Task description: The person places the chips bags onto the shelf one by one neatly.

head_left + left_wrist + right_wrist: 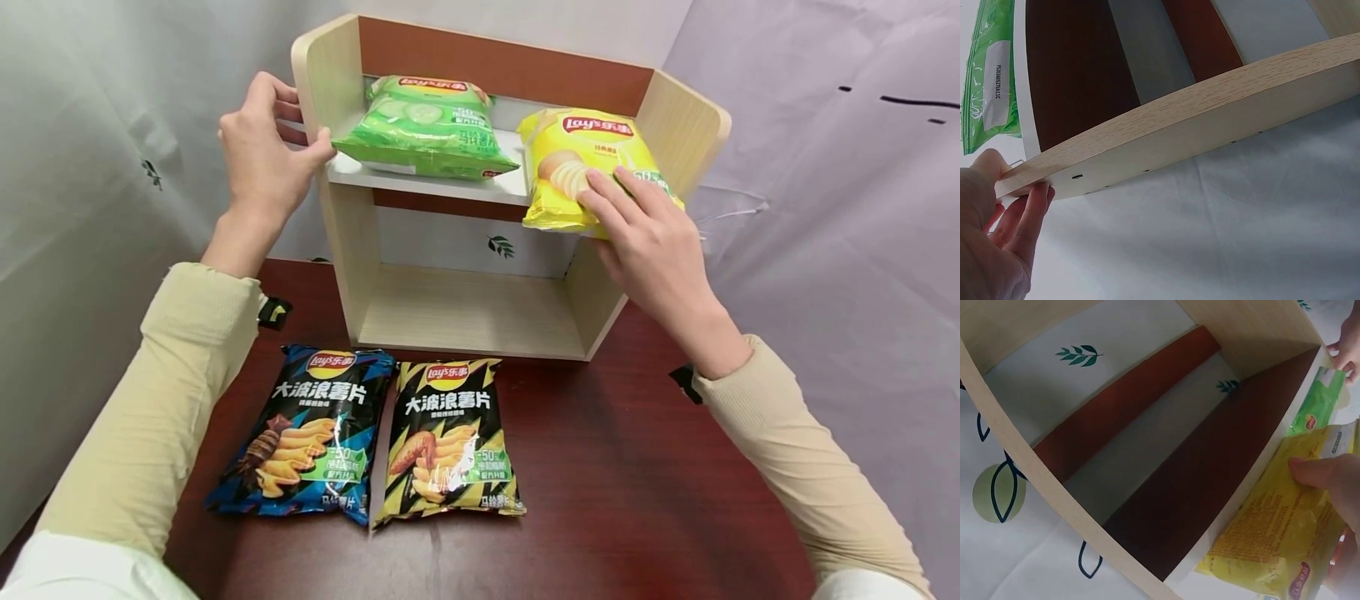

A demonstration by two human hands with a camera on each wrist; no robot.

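Note:
My right hand [652,242] holds a yellow bag of potato chips [558,171], fingers over its printed front and thumb [1310,472] against its back. The bag tilts at the front right of the upper board [457,185] of a small wooden shelf, its lower end jutting past the board's edge. With my left hand [266,158] I grip the shelf's left side panel [1166,115], thumb at the front edge and fingers along the outer face. Close to that thumb, a green chip bag [427,125] lies on the upper board, printed side up.
On the dark red table [600,450] in front of the shelf lie a blue-and-black chip bag [307,433] and a black-and-yellow chip bag [450,442], side by side. The lower compartment [472,308] has a pale wooden floor. White cloth [840,275] hangs around the table.

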